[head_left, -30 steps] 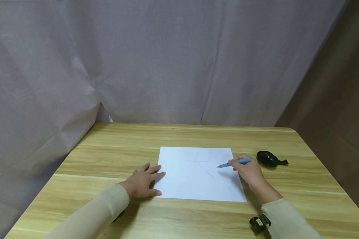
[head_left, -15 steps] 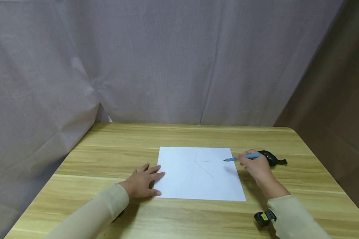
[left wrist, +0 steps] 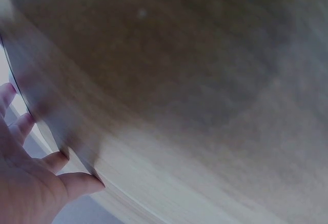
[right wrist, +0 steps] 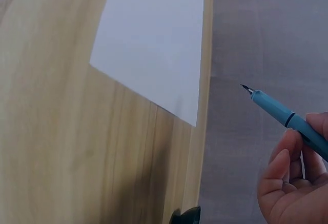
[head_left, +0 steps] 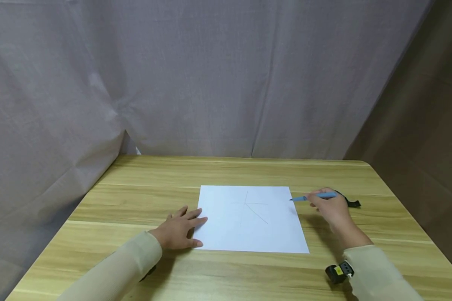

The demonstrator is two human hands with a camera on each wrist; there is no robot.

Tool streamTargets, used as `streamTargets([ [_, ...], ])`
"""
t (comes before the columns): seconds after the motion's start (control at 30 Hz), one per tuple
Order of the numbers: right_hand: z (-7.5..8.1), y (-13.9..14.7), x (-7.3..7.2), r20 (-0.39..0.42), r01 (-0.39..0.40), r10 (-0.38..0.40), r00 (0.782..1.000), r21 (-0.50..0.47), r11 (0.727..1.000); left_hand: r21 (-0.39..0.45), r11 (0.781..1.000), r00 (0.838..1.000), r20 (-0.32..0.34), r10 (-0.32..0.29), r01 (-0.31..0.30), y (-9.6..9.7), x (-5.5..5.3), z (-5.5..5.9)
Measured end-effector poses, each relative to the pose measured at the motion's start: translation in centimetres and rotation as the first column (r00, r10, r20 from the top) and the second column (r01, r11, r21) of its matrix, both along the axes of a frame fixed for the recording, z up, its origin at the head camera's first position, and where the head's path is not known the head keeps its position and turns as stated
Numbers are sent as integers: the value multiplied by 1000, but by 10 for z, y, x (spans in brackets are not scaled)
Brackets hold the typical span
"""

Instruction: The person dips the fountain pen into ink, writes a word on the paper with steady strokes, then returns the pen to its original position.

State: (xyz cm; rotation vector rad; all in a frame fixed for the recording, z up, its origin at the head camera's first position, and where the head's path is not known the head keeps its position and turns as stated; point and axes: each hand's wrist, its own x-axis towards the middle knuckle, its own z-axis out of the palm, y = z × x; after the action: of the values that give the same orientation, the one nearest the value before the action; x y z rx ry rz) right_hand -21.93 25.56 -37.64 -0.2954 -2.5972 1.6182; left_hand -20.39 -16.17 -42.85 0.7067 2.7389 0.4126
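Observation:
A white sheet of paper [head_left: 218, 234] lies on the wooden table, with several thin straight lines meeting near its upper middle. My left hand [head_left: 181, 230] rests with spread fingers on the paper's left edge; the left wrist view shows its fingertips [left wrist: 92, 182] along that edge. My right hand [head_left: 331, 209] pinches a blue fountain pen [right wrist: 277, 110] between thumb and fingers, its nib pointing left. In the head view the nib overlaps the paper's right edge, and the right wrist view shows the pen raised above the table. Behind that hand, a black glossy object with a short tail [head_left: 353, 204] is mostly hidden.
The wooden table [head_left: 154, 175] has a grey cloth [head_left: 196, 83] hanging behind it and at its left side. A darker brown cloth [head_left: 425, 146] hangs on the right. A small black camera [head_left: 336, 274] is strapped at the right sleeve.
My right hand has moved to the right with the pen, away from the drawn lines, and now covers most of the black object. The left hand has stayed on the paper.

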Motion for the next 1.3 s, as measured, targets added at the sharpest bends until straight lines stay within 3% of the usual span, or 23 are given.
streamTargets([
  [0.8,-4,42,-5,-55,95,-93,994,36,995,-4,1000,1000,-2,6,-6,1,0,0],
  [1.0,-8,49,-6,-30,103,-103,994,-4,995,5,1000,1000,-1,1,-1,1,0,0],
  [1.3,-11,60,-8,5,130,-130,991,-138,982,8,1000,1000,-4,2,-2,0,0,1],
])
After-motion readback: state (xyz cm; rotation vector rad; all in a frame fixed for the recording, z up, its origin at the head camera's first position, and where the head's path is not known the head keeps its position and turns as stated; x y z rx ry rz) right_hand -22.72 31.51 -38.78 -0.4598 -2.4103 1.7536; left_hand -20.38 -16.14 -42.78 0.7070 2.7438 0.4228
